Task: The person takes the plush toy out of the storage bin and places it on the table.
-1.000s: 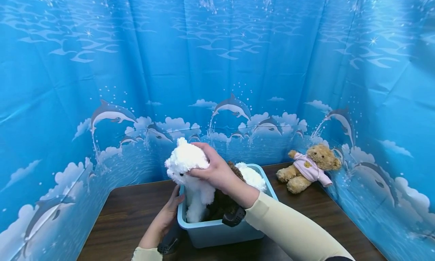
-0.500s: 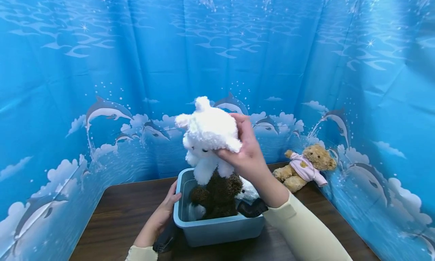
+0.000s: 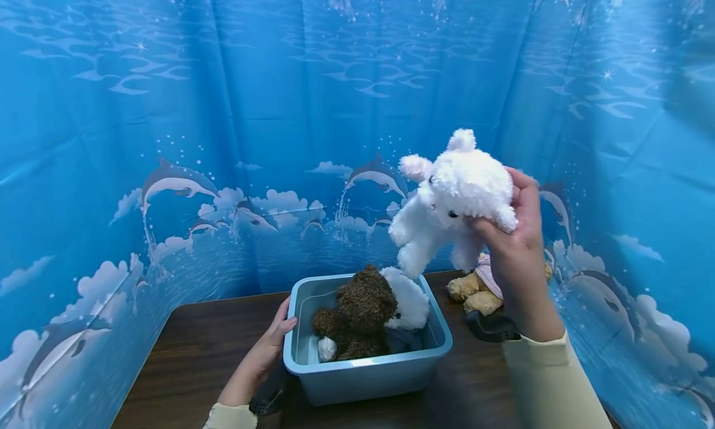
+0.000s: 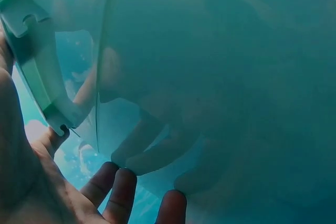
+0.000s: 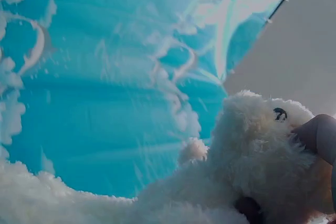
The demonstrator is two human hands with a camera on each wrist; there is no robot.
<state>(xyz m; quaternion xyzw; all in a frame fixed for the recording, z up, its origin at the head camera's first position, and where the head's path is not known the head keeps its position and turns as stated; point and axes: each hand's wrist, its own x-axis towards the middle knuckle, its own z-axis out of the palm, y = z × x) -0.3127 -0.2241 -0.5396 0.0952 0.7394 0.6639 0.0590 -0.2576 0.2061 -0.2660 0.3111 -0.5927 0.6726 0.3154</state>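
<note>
My right hand grips a fluffy white stuffed animal by its head, holding it up above and to the right of the light blue plastic bin. Its legs dangle to the left. In the right wrist view the white fur fills the lower part, with a fingertip pressed beside a dark eye. My left hand holds the bin's left side, thumb at the rim. In the left wrist view its fingers touch the bin's outer wall. Inside the bin are a dark brown stuffed animal and another white stuffed animal.
A tan teddy bear in a pink top lies on the dark wooden table to the right, partly hidden by my right hand and the white animal. Blue curtains printed with dolphins enclose the table at the back and sides.
My right hand has lifted the white stuffed animal out of the bin and carried it up and to the right. The left hand stays at the bin's left side.
</note>
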